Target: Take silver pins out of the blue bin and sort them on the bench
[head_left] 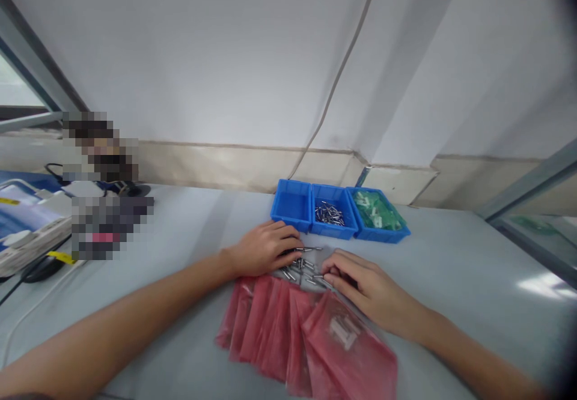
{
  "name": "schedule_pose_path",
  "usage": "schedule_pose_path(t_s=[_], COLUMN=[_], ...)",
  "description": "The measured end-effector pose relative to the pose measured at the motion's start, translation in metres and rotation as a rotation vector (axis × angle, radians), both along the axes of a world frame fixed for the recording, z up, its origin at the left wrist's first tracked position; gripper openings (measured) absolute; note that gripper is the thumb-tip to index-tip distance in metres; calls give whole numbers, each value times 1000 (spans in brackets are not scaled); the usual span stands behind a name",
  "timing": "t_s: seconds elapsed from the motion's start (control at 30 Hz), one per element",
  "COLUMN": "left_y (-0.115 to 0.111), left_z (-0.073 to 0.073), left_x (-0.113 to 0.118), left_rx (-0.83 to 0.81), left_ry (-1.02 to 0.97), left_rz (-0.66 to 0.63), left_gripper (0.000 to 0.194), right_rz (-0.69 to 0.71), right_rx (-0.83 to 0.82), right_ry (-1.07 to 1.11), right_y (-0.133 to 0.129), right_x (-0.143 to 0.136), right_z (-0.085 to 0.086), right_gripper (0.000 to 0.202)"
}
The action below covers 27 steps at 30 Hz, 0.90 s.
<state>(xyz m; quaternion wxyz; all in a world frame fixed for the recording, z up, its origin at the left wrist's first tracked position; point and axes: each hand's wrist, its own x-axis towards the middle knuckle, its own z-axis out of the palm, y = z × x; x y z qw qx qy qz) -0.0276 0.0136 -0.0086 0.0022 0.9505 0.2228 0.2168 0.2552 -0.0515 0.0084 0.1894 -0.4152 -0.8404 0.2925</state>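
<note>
Small metal pins (300,265) lie in a loose pile on the table between my hands. My left hand (265,248) rests palm down at the pile's left side, its fingers apart over the pins. At the right edge of the pile, my right hand (354,277) has thumb and fingertips pressed together; anything between them is too small to make out. Several red plastic bags (277,328) are fanned out in front of the pile. The rightmost red bag (356,358) shows pale pieces inside.
Behind the hands stand an empty blue bin (292,202), a blue bin of metal pins (332,230) and a blue bin (383,235) with green bags. Power strips (36,244) and cables lie at the left, near a blurred person (106,154). A wall closes the back.
</note>
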Motion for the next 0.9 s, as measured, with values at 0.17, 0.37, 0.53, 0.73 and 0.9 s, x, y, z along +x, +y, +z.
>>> schedule_pose_path(t_s=[0.17, 0.37, 0.53, 0.73, 0.9], left_y=[0, 0, 0, 0, 1], left_z=[0, 1, 1, -1, -1], left_x=[0, 0, 0, 0, -1], left_rx=[3, -4, -3, 4, 4], left_ry=[-7, -1, 2, 0, -1], left_rz=[-4, 0, 0, -3, -4], left_gripper=[31, 31, 31, 32, 32], right_rz=[-5, -1, 2, -1, -3], right_rx=[-1, -9, -8, 6, 4], right_ry=[1, 2, 4, 17, 11], right_y=[0, 0, 0, 1, 1], right_x=[0, 1, 1, 0, 0], right_z=[-2, -1, 0, -1, -2], right_gripper=[19, 18, 17, 18, 18])
